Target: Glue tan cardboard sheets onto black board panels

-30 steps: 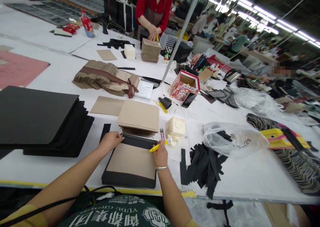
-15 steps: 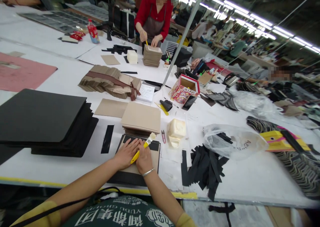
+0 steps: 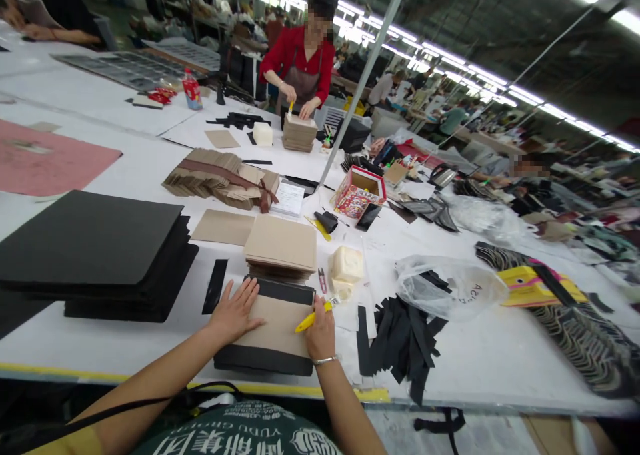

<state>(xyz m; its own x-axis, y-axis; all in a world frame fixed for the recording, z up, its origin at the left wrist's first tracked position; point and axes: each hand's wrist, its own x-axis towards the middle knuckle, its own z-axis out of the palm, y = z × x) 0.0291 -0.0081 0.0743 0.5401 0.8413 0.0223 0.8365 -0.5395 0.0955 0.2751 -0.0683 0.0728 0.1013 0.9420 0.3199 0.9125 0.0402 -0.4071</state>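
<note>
In front of me lies a beige board (image 3: 280,323) with black strips along its far and near edges. My left hand (image 3: 236,313) rests on its left side, fingers spread. At the right edge, my right hand (image 3: 321,331) grips a yellow-handled brush (image 3: 307,322), its bristles pointing away to the right. Just behind the board stands a stack of beige boards (image 3: 281,243). A block-shaped tub of pale glue (image 3: 347,265) is close to the brush tip, with small thread snips (image 3: 322,280) beside it.
A tall stack of black sheets (image 3: 95,241) is at my left, with a single black strip (image 3: 215,286) beside it. Loose black strips (image 3: 404,338) and a plastic bag (image 3: 450,285) lie to the right. Across the table, a co-worker in red (image 3: 300,61) brushes another stack.
My hands have parted: the left slid to the board's left side, the right moved to its right edge with the brush. The black strip along the far edge is now uncovered.
</note>
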